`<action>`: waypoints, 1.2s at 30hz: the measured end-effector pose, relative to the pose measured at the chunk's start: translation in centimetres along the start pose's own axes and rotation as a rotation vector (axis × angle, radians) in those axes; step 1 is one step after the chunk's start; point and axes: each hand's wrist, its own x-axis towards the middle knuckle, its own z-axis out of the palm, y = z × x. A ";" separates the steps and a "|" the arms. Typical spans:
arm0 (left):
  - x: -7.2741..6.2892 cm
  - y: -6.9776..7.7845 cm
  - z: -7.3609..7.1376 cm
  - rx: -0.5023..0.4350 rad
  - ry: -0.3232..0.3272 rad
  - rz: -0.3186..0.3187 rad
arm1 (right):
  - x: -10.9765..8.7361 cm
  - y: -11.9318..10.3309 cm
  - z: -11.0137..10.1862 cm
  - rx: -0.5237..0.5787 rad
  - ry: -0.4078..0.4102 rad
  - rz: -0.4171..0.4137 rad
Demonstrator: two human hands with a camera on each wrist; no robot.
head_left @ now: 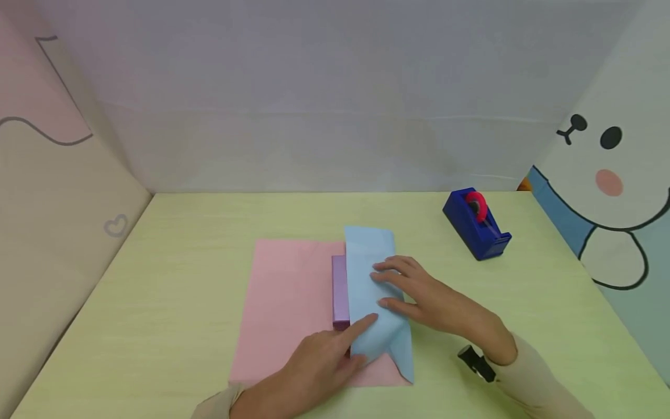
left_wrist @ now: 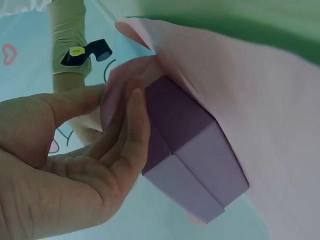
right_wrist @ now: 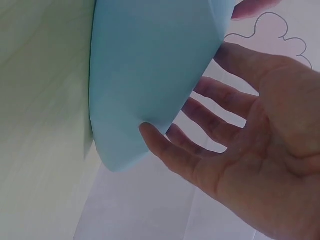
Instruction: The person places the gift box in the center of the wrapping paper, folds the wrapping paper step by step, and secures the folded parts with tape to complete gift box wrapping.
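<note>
A sheet of wrapping paper, pink on one face [head_left: 293, 291] and light blue on the other [head_left: 369, 262], is folded from the right over a purple box [head_left: 340, 291]. The box's left strip and near end show. My left hand [head_left: 319, 355] presses a straight index finger on the blue flap; its thumb is by the flap's near edge. In the left wrist view, curled fingers [left_wrist: 135, 120] of that hand are beside the box's end. My right hand [head_left: 424, 294] rests spread, fingertips touching the blue flap's right part. What lies beneath the flap is hidden.
A blue tape dispenser [head_left: 476, 227] with a red roll stands at the back right of the pale yellow-green table [head_left: 193, 262]. White and patterned cloth panels [head_left: 335, 116] close in the back and sides. A black wrist device [head_left: 476, 364] is at the right sleeve.
</note>
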 end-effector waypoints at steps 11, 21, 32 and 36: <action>0.2 0.3 -1.3 -0.318 -0.174 -0.036 | 0.0 -0.6 -0.1 -0.001 -0.070 0.050; 0.4 0.8 -1.4 -0.432 -0.223 0.010 | -0.3 -0.9 -0.3 -0.005 -0.112 0.071; 0.3 0.7 -1.2 -0.297 -0.451 0.215 | -0.4 -1.0 -0.5 0.012 -0.141 0.099; 0.3 0.8 -1.3 -0.290 -0.462 0.249 | -0.6 -1.1 -0.5 0.010 -0.162 0.127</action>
